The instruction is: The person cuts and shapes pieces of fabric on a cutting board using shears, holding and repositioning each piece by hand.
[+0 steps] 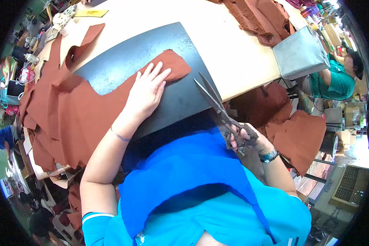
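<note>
My left hand [151,87] lies flat with its fingers spread on a brown piece of leather or cloth [174,65], which rests on a dark, shiny board [151,45]. The brown material stretches from under that hand to the left, over the table's edge. In my right hand [244,137] is a large pair of scissors [214,100] with wrapped handles, its blades a little apart and pointing up and left. The blades are over the board's right edge, apart from the brown material.
A grey block [300,52] stands at the right corner of the pale table [229,49]. More brown pieces [262,18] lie at the back, and others [301,139] hang at the right. A person in green [334,80] sits beyond the block. A yellow sheet [91,13] lies at the back left.
</note>
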Available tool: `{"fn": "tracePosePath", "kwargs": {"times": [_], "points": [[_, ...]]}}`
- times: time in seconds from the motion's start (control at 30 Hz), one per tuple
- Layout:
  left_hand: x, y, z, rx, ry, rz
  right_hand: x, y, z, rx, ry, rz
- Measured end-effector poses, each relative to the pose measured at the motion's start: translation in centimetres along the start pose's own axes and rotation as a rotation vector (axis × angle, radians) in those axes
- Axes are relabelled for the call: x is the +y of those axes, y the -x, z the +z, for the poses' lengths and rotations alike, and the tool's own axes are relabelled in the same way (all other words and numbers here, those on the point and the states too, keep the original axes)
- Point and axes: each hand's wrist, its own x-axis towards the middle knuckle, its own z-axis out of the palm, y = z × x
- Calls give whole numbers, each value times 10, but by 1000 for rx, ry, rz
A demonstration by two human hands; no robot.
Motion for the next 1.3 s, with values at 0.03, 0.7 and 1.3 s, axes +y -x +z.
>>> {"fn": "tracePosePath", "kwargs": {"times": [0.03, 0.7, 1.3], "points": [[2, 2, -3, -28, 42, 4, 0, -3, -1, -41, -24, -7], [19, 35, -19, -220, -112, 144, -15, -27, 15, -38, 177, 49], [26, 40, -19, -246, -62, 161, -17, -11, 19, 14, 186, 56]]}}
